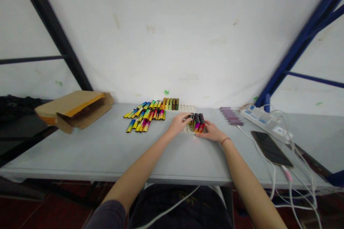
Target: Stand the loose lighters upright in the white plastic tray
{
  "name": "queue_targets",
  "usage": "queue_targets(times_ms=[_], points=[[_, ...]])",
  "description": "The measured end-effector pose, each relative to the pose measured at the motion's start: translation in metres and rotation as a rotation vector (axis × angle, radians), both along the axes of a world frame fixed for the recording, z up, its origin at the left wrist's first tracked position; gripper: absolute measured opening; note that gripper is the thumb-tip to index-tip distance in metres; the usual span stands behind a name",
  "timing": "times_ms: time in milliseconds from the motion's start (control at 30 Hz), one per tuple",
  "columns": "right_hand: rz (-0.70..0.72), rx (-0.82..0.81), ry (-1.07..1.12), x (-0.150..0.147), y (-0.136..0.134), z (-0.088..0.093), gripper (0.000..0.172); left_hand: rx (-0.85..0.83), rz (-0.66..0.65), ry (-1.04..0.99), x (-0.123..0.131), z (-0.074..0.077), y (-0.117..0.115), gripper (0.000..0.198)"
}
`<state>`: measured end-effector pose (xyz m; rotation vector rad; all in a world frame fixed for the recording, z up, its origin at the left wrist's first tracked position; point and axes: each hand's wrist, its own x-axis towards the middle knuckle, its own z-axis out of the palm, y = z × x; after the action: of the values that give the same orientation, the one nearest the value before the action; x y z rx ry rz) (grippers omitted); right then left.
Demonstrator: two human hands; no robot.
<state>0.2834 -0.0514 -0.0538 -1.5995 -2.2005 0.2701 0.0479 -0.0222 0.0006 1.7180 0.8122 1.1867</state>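
In the head view a white holed tray [187, 128] sits on the table in front of me. Its right side holds upright small tubes with black tops and pink-to-red bodies [199, 123]; empty holes show at its near left. My left hand [179, 122] pinches a black-topped tube [190, 117] over the tray's left part; its lower end is partly hidden by the fingers and tray. My right hand [213, 131] curls round the tray's right side, thumb at the near edge and fingers against the tubes.
Loose yellow, blue and pink tubes [145, 114] lie left of the tray. Behind stand a block of upright tubes [170, 103] and a second white tray [187, 108]. An open cardboard box [75, 109] is far left. Phone [271, 148], power strip [267, 123] and cables lie right.
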Motion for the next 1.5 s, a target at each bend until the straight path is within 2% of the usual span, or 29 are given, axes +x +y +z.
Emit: queue_targets(times_ms=[133,233,400,533,600,700,767,833,900,967,1100,1333,1500], points=[[-0.002,0.004,-0.001,0.001,0.001,-0.001,0.066,-0.045,0.013,-0.023,0.002,-0.012,0.003,0.020],[-0.006,0.006,-0.012,0.001,0.001,-0.001,0.069,-0.026,0.029,0.007,0.001,-0.015,0.004,0.021],[0.000,0.004,-0.014,0.000,0.000,-0.001,0.070,0.172,0.038,0.120,-0.003,-0.012,0.000,0.016],[-0.014,0.002,-0.001,0.001,0.001,-0.002,0.073,0.159,0.083,0.182,-0.011,-0.005,-0.006,0.020],[-0.015,0.000,-0.006,0.001,0.001,-0.002,0.073,0.088,0.196,0.217,-0.024,0.000,-0.008,0.015],[-0.015,-0.004,-0.009,0.001,0.001,-0.001,0.071,-0.005,0.447,0.391,-0.061,0.011,-0.006,0.011],[-0.017,-0.011,-0.015,0.000,0.001,-0.001,0.071,-0.051,0.628,0.622,-0.093,0.018,-0.003,0.028],[-0.020,-0.014,-0.025,0.000,0.001,0.000,0.073,-0.132,0.778,0.832,-0.124,0.021,0.001,0.056],[-0.015,-0.009,-0.026,-0.001,0.000,0.000,0.073,-0.224,0.842,0.971,-0.147,0.018,0.003,0.078],[-0.012,-0.003,-0.019,-0.001,0.000,0.000,0.070,-0.277,0.822,1.040,-0.159,0.009,0.002,0.085],[-0.026,-0.012,-0.024,-0.001,0.000,0.000,0.072,-0.259,0.746,1.084,-0.161,-0.008,-0.010,0.076],[-0.021,-0.016,-0.032,-0.002,0.000,0.001,0.073,-0.219,0.704,1.230,-0.157,-0.008,-0.037,0.073],[-0.015,-0.010,-0.022,-0.002,0.000,0.001,0.074,-0.077,0.642,1.366,-0.157,-0.015,-0.059,0.066]])
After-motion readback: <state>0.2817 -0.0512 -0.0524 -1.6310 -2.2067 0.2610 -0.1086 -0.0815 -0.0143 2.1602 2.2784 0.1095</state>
